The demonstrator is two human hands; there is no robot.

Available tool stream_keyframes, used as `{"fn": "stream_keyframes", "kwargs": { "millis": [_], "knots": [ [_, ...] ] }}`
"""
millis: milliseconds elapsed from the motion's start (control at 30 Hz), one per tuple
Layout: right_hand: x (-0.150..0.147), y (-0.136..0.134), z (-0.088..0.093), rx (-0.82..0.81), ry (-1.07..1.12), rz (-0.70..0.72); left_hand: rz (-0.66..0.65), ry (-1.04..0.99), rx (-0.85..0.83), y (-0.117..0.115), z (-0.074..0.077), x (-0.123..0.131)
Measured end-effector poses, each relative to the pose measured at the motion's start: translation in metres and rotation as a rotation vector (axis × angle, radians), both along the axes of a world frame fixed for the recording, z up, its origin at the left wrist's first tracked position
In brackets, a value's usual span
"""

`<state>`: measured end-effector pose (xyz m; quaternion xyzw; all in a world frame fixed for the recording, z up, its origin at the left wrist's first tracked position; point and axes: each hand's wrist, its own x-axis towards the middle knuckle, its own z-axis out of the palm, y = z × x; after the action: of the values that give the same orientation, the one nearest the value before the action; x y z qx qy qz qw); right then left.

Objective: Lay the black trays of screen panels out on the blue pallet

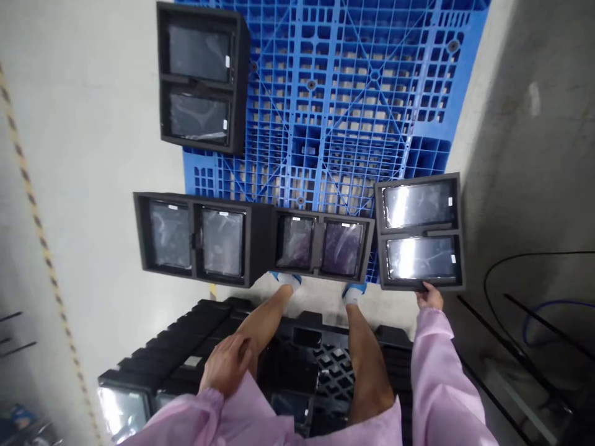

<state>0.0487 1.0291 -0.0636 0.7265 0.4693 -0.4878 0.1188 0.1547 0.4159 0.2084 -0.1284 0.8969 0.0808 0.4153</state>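
A black foam tray (421, 232) holding two bagged screens is gripped at its near edge by the right hand (430, 298), fingers closed on the rim, at about four o'clock. The left hand (227, 365), at seven o'clock, is loosely curled and holds nothing. Three more trays (198, 238) are seen on the blue pallet (353, 93).

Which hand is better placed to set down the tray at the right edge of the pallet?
The right hand. It already touches the near edge of the black foam tray over the blue pallet. The left hand is far away, near the knee.
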Motion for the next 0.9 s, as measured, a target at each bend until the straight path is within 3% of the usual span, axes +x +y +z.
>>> {"fn": "stream_keyframes", "kwargs": {
  "millis": [200,300,400,467,533,633,767,900],
  "knots": [
    [0.04,-0.052,0.0,-0.018,-0.14,0.026,-0.036,0.0,-0.009,0.007,-0.001,-0.005],
    [0.05,-0.061,0.001,0.115,-0.222,0.105,-0.054,-0.011,-0.001,0.009,0.0,-0.01],
    [0.036,-0.031,0.0,0.396,-0.228,0.234,-0.045,-0.022,0.004,0.008,-0.002,-0.011],
    [0.013,0.002,-0.003,0.473,-0.113,0.411,-0.028,-0.02,-0.005,0.005,-0.004,-0.011],
    [-0.014,0.034,-0.007,0.368,0.018,0.569,-0.009,-0.011,-0.027,0.002,-0.005,-0.01],
    [-0.051,0.061,-0.012,0.158,0.036,0.608,-0.002,-0.01,-0.045,0.003,-0.003,-0.013],
    [-0.082,0.067,-0.018,0.193,-0.017,0.606,-0.001,-0.056,-0.066,0.013,0.003,-0.021],
    [-0.097,0.07,-0.022,0.23,-0.177,0.717,0.007,-0.068,-0.068,0.022,0.005,-0.024]
  ]
}}
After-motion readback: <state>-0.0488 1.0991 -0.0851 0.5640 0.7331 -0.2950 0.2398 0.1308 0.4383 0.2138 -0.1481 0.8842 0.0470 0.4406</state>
